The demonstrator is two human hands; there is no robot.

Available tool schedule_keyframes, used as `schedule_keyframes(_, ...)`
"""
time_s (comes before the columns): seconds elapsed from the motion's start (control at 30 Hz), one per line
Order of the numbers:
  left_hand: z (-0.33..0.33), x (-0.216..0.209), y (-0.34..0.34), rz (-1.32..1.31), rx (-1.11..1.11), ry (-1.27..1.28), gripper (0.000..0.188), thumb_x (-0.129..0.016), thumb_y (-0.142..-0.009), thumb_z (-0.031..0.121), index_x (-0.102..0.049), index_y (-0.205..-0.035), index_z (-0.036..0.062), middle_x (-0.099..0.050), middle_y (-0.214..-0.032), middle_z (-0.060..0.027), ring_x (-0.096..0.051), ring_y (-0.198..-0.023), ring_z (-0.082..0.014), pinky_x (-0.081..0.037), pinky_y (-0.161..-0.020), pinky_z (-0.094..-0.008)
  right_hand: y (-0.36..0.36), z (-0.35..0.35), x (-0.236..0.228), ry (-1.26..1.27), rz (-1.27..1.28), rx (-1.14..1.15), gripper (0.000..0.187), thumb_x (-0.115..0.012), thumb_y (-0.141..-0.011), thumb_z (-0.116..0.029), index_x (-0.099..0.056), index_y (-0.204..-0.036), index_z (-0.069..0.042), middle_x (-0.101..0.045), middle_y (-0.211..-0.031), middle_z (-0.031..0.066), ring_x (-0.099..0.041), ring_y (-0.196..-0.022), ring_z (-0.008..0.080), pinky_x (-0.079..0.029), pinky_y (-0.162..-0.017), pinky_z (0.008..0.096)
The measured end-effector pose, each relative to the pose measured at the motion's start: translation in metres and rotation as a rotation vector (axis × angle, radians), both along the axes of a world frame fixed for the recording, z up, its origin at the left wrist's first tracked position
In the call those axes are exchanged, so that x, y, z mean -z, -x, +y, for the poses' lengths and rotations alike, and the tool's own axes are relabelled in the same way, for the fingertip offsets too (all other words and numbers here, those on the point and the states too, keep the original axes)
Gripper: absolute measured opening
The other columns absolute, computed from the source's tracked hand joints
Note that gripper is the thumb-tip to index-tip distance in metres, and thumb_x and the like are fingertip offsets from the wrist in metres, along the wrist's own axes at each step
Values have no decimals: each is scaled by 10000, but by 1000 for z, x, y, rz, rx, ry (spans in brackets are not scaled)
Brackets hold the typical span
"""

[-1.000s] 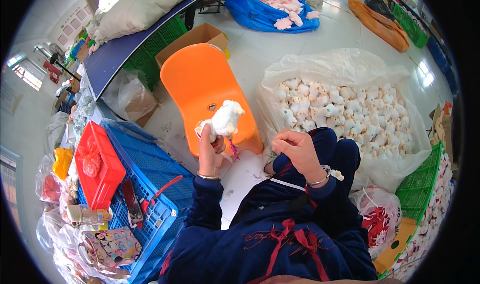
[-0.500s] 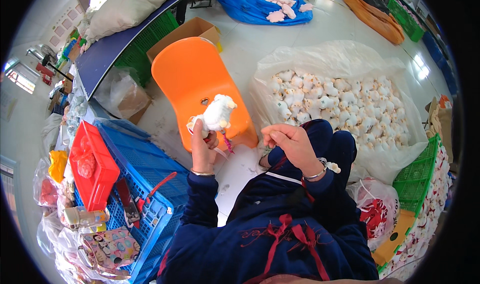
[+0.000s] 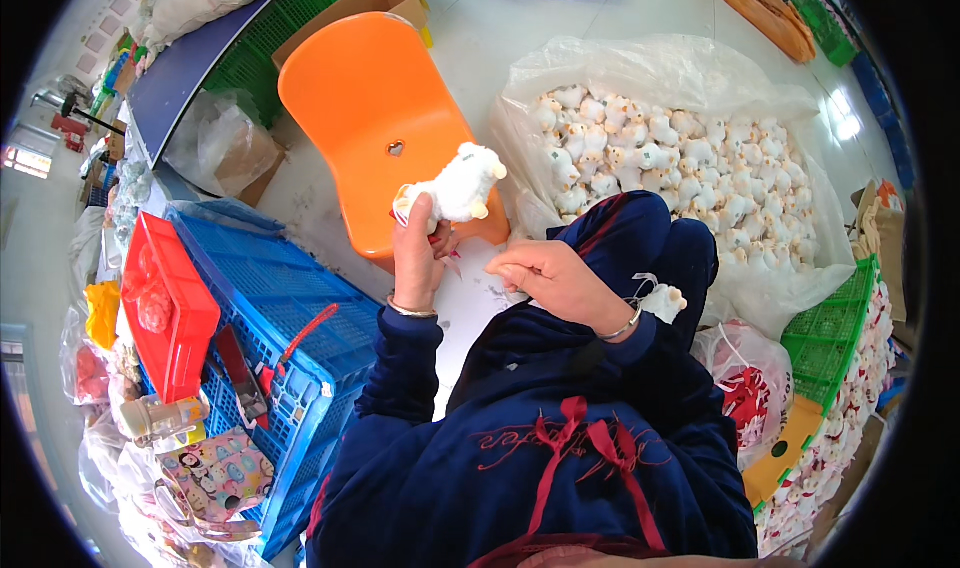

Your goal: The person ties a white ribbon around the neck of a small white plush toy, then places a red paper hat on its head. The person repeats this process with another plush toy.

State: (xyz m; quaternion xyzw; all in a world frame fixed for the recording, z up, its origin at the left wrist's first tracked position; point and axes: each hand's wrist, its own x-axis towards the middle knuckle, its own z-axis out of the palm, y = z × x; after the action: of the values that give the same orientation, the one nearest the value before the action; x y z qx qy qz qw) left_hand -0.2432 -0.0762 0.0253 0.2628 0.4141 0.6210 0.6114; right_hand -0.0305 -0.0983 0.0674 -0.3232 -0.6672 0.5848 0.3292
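Note:
My left hand is closed around one end of a small white plush animal, with cream-coloured tips on its limbs. A bit of red shows by the thumb, and a small pink piece peeks out beside the fingers. To the right, my right hand is held in a pinch, apart from the toy; whatever lies between its fingertips is too small to make out. Another small white plush piece with a white string lies by my right wrist, over my leg.
An orange chair stands ahead. On the floor at right, a clear plastic sack holds many white plush pieces. Blue crates with a red tray stand at left. A green crate and a bag of red pieces are at right.
The view has tipped, shifting the surroundings up. My left hand has turned the plush so it points more to the right. The right hand has come down and left, closer to my left hand.

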Motion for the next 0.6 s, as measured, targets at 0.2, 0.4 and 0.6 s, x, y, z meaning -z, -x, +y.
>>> schedule_keyframes(0.2, 4, 5, -7, 58, 16, 21, 210, -606, -1006, 276, -564, -1076, 82, -503, -727, 41, -329, -492, -31, -226, -439, -222, 4, 0, 6, 133, -40, 0, 205, -665, -975, -151, -658, -894, 37, -583, -698, 31, -527, -663, 103, -453, -623, 271)
schedule_keyframes(0.4, 3, 6, -3, 67, 35, -1, 213, -627, -996, 288, -566, -1056, 94, -497, -730, 49, -323, -499, -26, -221, -444, -216, 14, 3, 9, 128, -50, 12, 151, -608, -1004, -106, -662, -948, 24, -564, -709, 18, -507, -668, 83, -446, -621, 261)
schedule_keyframes(0.6, -1, 4, 6, 123, -29, 13, 263, -573, -1013, 326, -577, -1087, 74, -480, -683, 43, -299, -477, -24, -210, -440, -221, 24, 2, 21, 155, 36, -34, 318, -498, -1002, 0, -618, -1297, 5, -657, -883, 77, -619, -710, 132, -519, -701, 259)
